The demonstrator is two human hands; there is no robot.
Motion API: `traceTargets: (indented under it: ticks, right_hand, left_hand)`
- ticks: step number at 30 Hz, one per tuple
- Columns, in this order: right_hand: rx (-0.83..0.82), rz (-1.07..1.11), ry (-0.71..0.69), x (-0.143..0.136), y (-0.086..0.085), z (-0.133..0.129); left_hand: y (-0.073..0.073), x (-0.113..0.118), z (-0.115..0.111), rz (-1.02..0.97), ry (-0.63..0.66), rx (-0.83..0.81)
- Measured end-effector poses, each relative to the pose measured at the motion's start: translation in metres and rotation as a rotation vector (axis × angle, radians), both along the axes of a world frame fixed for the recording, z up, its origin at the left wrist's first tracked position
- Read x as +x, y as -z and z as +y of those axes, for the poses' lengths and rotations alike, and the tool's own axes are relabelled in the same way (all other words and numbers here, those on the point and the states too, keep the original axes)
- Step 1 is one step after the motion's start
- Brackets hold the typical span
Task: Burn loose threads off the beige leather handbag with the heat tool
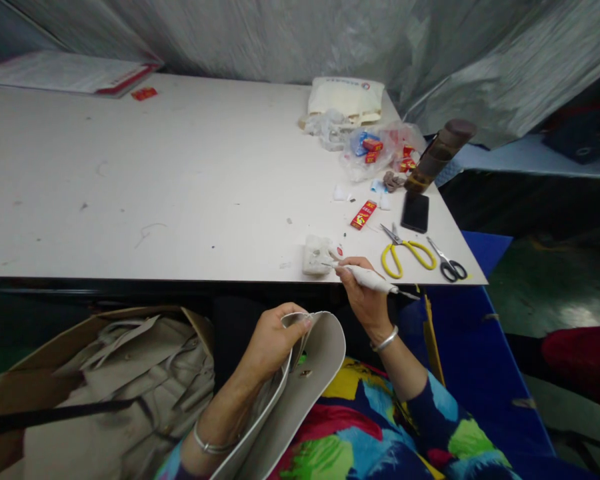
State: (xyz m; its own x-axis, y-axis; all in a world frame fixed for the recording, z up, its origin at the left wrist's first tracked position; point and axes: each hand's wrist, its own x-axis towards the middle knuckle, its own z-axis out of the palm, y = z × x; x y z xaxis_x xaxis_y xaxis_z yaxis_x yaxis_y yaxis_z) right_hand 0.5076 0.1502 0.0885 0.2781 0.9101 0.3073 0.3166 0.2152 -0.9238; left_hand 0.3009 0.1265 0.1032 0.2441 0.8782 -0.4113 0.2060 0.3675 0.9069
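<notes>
Landmark: the whitish block (312, 263), set on the bench (205, 180) close to its near edge.

Right hand (365, 300): fingers closed around a white pen-like tool (370, 279). The tool lies slanted just right of the block, its thin tip pointing left at the block; contact between tip and block cannot be told. A metal bangle (386, 340) sits on this wrist.

Left hand (275, 340): fingers pinch the upper edge of a pale grey-beige bag (313, 393), thumb on the near side. The bag hangs open below the block, off the bench, over the person's lap; a small metal fitting (306, 373) shows on its inner face.

Right of the block, in order: yellow-handled scissors (393, 261), then black-handled scissors (449, 268). Farther back and right of the block: a red packet (364, 215), a black phone (415, 212), a tall brown bottle (440, 157), clear plastic bags (353, 163) with small red boxes, and behind these a cream cloth bag (345, 99).

Far left and back from the block: printed sheets (60, 73), a small red wrapper (145, 94) near their edge.

Below left of the block: an open carton (25, 380) filled with beige pieces (140, 373).
</notes>
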Motion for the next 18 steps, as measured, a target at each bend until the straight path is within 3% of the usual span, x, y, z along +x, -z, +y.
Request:
traceTargets:
  ticks: [4,6,18]
  right_hand:
    - [-0.161,0.329,-0.202,-0.002,-0.006,-0.019]
    - [-0.211,0.395,-0.281,-0.003,-0.005,-0.027]
    - [-0.313,0.308,-0.378,0.005,0.002,-0.032]
  left_hand:
    - [-0.003,0.003,0.000,-0.001,0.020,-0.004]
    - [-0.005,0.005,-0.001,-0.002,0.042,0.006]
    - [-0.010,0.011,-0.004,-0.018,0.093,-0.010]
